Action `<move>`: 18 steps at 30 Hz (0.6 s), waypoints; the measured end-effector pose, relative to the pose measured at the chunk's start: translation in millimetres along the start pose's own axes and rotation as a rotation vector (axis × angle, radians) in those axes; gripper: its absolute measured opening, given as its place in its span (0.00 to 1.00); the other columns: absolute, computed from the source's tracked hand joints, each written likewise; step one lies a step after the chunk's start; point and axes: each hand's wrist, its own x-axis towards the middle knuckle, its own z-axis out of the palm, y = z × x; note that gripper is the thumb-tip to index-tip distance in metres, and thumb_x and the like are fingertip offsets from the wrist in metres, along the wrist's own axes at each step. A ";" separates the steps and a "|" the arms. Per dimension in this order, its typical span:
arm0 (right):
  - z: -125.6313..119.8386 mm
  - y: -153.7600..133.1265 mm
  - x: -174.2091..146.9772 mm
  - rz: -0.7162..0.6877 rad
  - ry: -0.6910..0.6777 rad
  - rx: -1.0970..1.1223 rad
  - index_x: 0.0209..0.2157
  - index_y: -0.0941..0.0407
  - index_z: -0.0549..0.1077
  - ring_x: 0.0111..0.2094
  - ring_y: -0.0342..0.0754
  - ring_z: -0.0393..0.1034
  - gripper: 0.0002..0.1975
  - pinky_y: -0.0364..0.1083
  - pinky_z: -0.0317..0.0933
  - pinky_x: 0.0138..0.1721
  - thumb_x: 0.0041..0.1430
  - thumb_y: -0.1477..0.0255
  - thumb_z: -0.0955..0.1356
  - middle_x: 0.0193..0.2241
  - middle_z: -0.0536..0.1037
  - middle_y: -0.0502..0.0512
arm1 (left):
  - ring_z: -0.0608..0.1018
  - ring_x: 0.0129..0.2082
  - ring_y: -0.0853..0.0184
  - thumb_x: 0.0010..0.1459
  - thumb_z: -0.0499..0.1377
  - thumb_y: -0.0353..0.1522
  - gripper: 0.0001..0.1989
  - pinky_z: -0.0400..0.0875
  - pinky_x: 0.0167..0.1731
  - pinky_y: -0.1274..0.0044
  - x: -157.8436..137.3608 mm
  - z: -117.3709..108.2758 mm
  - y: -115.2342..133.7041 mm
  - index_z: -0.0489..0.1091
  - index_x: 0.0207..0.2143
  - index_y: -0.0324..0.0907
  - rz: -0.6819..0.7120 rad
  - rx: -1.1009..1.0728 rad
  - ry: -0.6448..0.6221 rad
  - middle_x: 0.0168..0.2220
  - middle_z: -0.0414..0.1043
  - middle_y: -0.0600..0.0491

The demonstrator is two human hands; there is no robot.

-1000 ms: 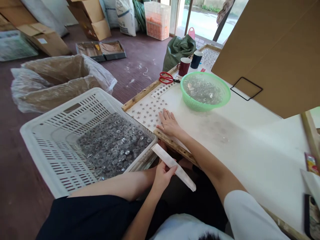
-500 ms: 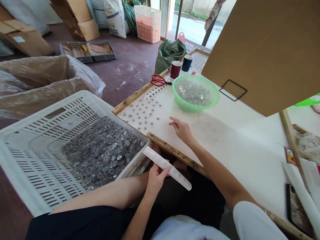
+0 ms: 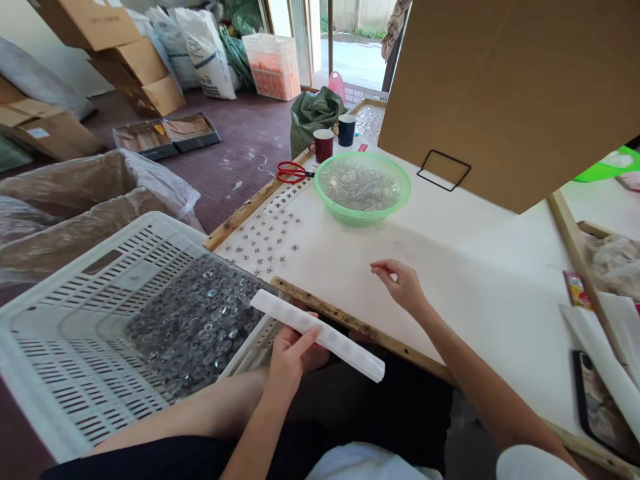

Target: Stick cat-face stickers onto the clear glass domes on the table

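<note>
My left hand (image 3: 289,357) grips a long, narrow white strip (image 3: 347,348) across its middle, thumb on top. The strip lies slantwise over my lap, near the wooden edge (image 3: 345,320) of the table. Above the white tabletop (image 3: 450,287) my right hand (image 3: 404,288) has thumb and forefinger pinched together; anything between them is too small to make out. Beyond it stands a light green basket (image 3: 363,217) full of small clear pieces. Small dark star-like pieces (image 3: 260,240) lie in rows on the table's left part.
To my left, a white plastic crate (image 3: 55,320) holds many clear round pieces (image 3: 200,313). Red-handled scissors (image 3: 291,172), a maroon mug (image 3: 323,145) and a dark mug (image 3: 346,130) are near the green basket. A large cardboard sheet (image 3: 510,100) hangs at upper right; a phone (image 3: 603,407) lies at right.
My right hand has moved right and nearer to me over the tabletop, its fingers drawn into a closer pinch. The strip stays in my left hand. The view has shifted slightly.
</note>
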 end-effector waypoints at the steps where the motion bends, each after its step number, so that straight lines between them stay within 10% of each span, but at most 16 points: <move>1: 2.8 -13.6 -6.2 0.017 -0.089 0.074 0.40 0.54 0.76 0.37 0.49 0.74 0.13 0.49 0.67 0.41 0.61 0.62 0.65 0.36 0.80 0.56 | 0.79 0.28 0.65 0.41 0.71 0.36 0.20 0.75 0.26 0.77 2.6 4.4 5.7 0.75 0.38 0.39 0.028 -0.004 0.013 0.28 0.78 0.53; 6: 7.4 -66.7 -36.6 -0.008 -0.553 0.213 0.50 0.49 0.72 0.38 0.48 0.74 0.17 0.46 0.66 0.38 0.58 0.67 0.68 0.39 0.80 0.51 | 0.79 0.31 0.67 0.41 0.71 0.35 0.19 0.76 0.27 0.78 15.6 26.4 25.8 0.75 0.37 0.40 0.189 -0.045 0.130 0.32 0.77 0.54; 18: 10.7 -48.3 -35.1 0.101 -0.222 0.208 0.40 0.51 0.74 0.35 0.48 0.71 0.09 0.45 0.63 0.36 0.56 0.70 0.68 0.34 0.78 0.49 | 0.78 0.33 0.67 0.42 0.71 0.36 0.20 0.77 0.30 0.76 43.8 50.7 48.0 0.76 0.39 0.39 0.156 0.030 -0.037 0.33 0.76 0.53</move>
